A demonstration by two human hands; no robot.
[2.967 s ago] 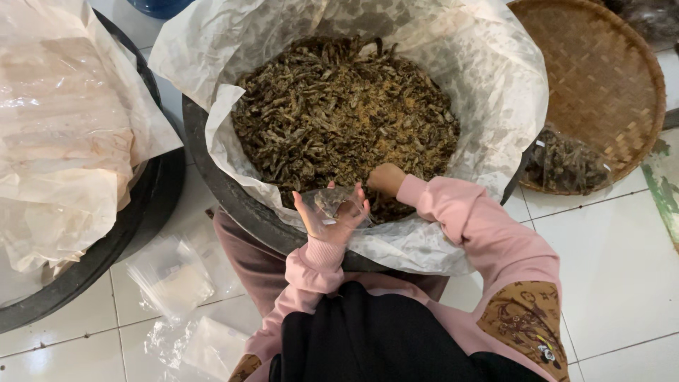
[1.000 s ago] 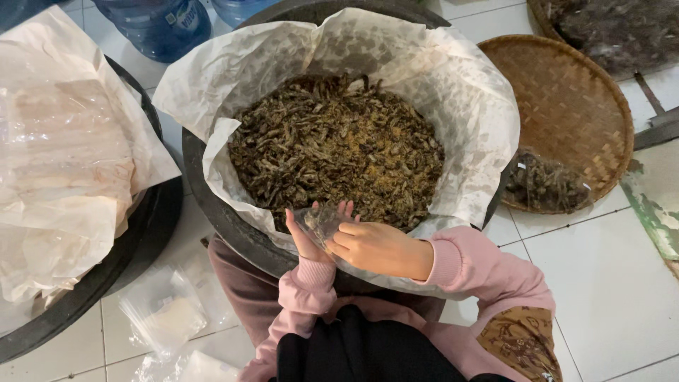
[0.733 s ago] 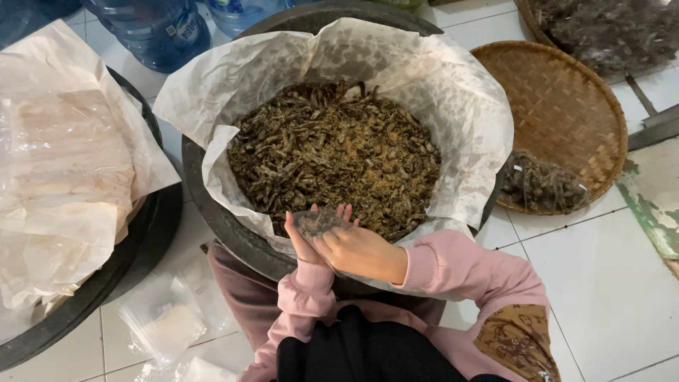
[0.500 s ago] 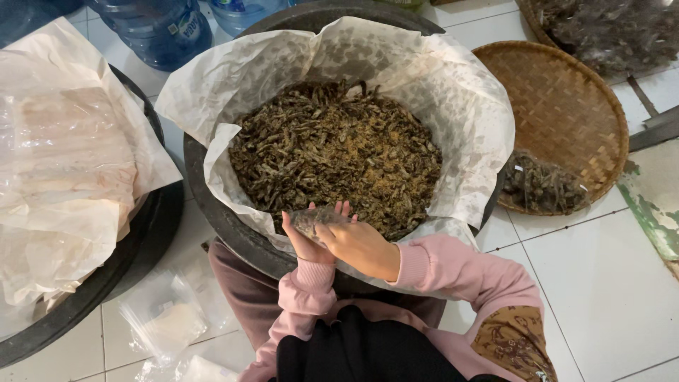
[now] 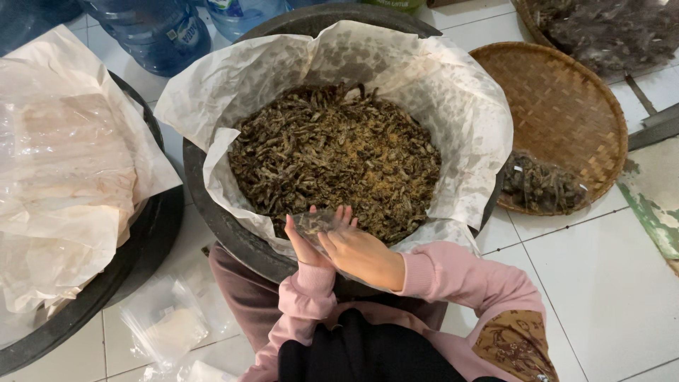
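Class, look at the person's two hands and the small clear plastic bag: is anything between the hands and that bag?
Nothing visible is. Both the left hand and the right hand already touch the small clear plastic bag, holding it over the near edge of the paper-lined dark round basin of dried brown pieces.

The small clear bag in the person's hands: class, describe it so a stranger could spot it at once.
Find the big dark basin lined with white paper and heaped with dried brown bits. At its near rim, both hands hold the small clear bag; unlike the flat bags on the floor, it is held up.
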